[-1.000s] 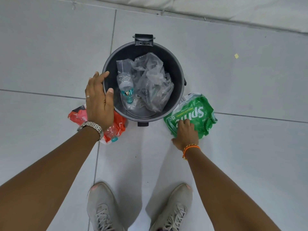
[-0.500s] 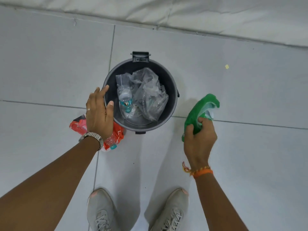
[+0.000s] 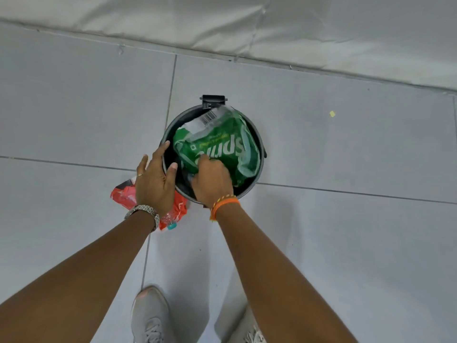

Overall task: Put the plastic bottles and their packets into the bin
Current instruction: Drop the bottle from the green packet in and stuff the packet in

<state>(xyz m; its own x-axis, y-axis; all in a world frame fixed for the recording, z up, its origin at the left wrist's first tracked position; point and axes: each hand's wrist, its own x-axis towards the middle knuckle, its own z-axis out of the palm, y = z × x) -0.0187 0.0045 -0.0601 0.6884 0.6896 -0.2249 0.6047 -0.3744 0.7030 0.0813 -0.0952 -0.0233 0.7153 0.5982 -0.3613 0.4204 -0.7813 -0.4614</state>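
Pressing down, the fingers (image 3: 201, 160) of our right hand (image 3: 212, 180) are curled onto the green packet (image 3: 220, 147), holding it inside the bin (image 3: 259, 144). Our left hand (image 3: 153, 181) has its fingers spread wide over the bin's near left rim, thumb inside the edge, gripping nothing but the rim.

The packet fills nearly the whole round mouth, leaving only a dark sliver of room at the left and near side. It is crumpled shiny green plastic with white lettering upside down to us, and a white barcode patch poking up at the far rim by the black hinge (image 3: 213, 101).

A red packet (image 3: 123, 194) lies on the floor just beside the bin, partly under our left wrist, with a small clear bottle (image 3: 170, 220) with a teal cap at its near edge.

Pale grey floor tiles (image 3: 346, 157) lie open all around; a white sheet (image 3: 296, 33) runs along the far side, and our grey shoes (image 3: 148, 315) stand below.
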